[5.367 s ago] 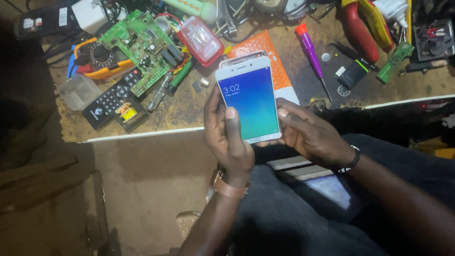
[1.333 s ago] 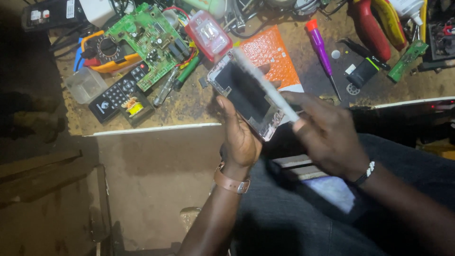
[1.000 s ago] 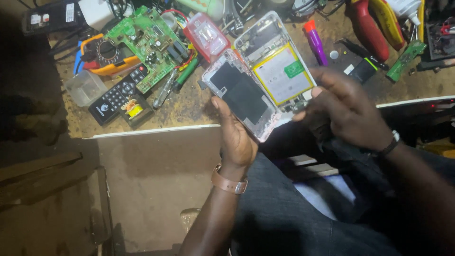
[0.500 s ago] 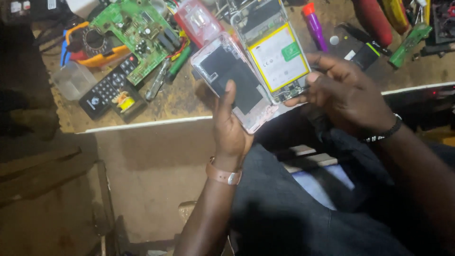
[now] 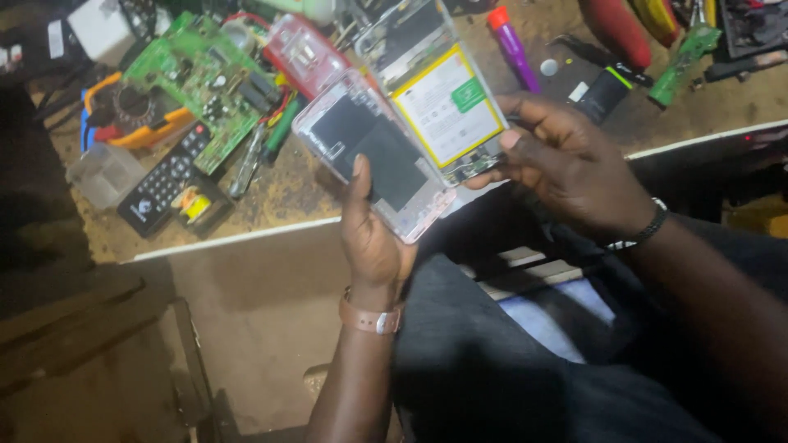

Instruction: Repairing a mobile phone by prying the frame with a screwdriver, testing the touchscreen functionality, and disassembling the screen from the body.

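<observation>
Clear box (image 5: 105, 172): small see-thru plastic tub, far left on worktop (image 5: 287, 197), just left of the remote.
Remote (image 5: 164, 179): black w/ buttons, lies slanted on worktop, below the green board.
Small part (image 5: 197, 205): yellow-wound coil on a dark base, touching the remote's lower right end.
Meter (image 5: 123, 107): orange-rimmed round thing w/ wires, partly under the green board's left edge.
Green board (image 5: 205, 82): big circuit board, components up, tilted, upper left of worktop.
Screwdrivers (image 5: 263, 148): one grey, one green-handled, side by side betw. the board and my left piece.
Red case (image 5: 308, 57): see-thru red plastic, behind the phone cover.
Left grip (image 5: 373, 238): my left hand, thumb up across the piece, fingers behind; closed on the phone cover. Brown strap on wrist.
Phone cover (image 5: 369, 156): pinkish-white back shell, dark inside face toward me, held tilted above worktop edge, not resting on it.
Phone body (image 5: 439, 98): opened, battery w/ white label and green sticker showing; its long edge touches the cover's right side, top end over the worktop.
Right grip (image 5: 574, 164): my right hand, thumb and fingers pinched on the body's lower right corner; closed on it. Dark band on wrist.
Purple driver (image 5: 513, 45): purple shaft, red cap, lies on worktop just beyond my right fingers.
Far right: red handle (image 5: 616, 29), narrow green board strip (image 5: 681, 53), black block (image 5: 603, 90), all on worktop, apart from my hands.
Below: my lap in dark cloth.
</observation>
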